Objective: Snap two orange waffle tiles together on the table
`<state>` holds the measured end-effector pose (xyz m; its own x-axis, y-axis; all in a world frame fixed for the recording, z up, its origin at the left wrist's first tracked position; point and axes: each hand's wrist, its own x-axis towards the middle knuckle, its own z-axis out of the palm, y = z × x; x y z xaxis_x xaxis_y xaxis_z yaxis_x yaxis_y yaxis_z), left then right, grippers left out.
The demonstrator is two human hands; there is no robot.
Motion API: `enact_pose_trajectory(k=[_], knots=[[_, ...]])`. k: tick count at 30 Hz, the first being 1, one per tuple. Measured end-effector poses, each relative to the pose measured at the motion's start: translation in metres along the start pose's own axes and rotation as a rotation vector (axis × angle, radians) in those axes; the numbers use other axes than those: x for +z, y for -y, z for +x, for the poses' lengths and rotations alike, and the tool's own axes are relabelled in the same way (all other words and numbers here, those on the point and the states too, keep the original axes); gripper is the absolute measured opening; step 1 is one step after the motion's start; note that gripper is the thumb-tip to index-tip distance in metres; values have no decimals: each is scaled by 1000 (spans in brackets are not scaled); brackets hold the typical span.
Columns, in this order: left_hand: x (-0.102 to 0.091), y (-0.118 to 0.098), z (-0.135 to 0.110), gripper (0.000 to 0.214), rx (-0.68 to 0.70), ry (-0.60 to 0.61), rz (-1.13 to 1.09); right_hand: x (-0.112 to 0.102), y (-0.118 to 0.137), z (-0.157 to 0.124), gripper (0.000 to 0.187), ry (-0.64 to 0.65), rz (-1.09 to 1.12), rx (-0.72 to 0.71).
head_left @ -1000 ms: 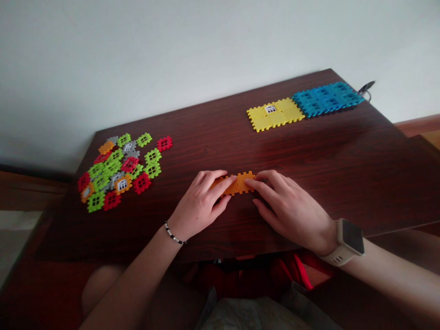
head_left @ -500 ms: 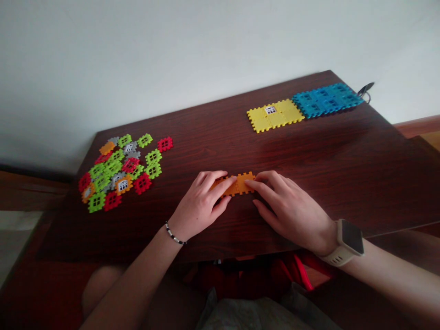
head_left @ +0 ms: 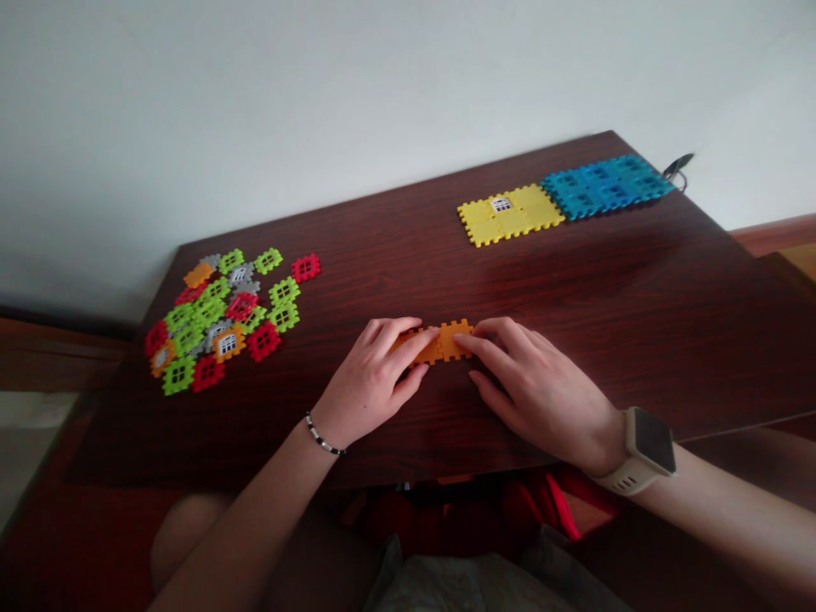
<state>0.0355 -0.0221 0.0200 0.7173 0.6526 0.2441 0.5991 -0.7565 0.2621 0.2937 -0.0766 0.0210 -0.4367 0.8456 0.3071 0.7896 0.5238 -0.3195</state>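
From the head camera, the orange strip [head_left: 437, 342] of interlocked waffle-edged plastic tiles lies flat near the middle of the dark wood-grain table [head_left: 574, 272]; it sits closer to the near edge than the far one. The left hand [head_left: 368, 382] comes in from 7 o'clock, its fingers [head_left: 408, 342] close together and laid across the strip's left end; the right hand [head_left: 535, 382] comes in from 4 o'clock, its fingers [head_left: 464, 342] narrowly spread, with the fingertips on the right tile. Neither hand pinches it from the sides — both press from above, and the fingers hide part of the seam. The strip should be light and stiff, though its toothed joint may flex or part under uneven force; the safest hold looks to be on each tile's notched edges, either side of the seam.

At 9 o'clock lies a loose pile of green, red, grey and orange tiles [head_left: 217, 319]; at 1 o'clock, a yellow tile panel [head_left: 510, 214]; at 2 o'clock, a blue tile panel [head_left: 605, 187] — both flat.
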Motion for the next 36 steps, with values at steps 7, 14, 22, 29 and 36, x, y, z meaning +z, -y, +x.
enact_pose_trajectory(k=[7,14,22,29,36], knots=[[0,-1,0,48,-14,4,-7,-1,0,0,38,13,3,10],[0,-1,0,49,-16,5,-9,-1,0,0,37,13,2,3],[-1,-1,0,46,-6,6,5,-1,0,0,38,-4,5,-3],[-1,-1,1,47,-18,14,0,-1,0,0,38,18,-7,4],[-1,-1,0,49,-23,17,0,-2,1,1,37,22,12,10]])
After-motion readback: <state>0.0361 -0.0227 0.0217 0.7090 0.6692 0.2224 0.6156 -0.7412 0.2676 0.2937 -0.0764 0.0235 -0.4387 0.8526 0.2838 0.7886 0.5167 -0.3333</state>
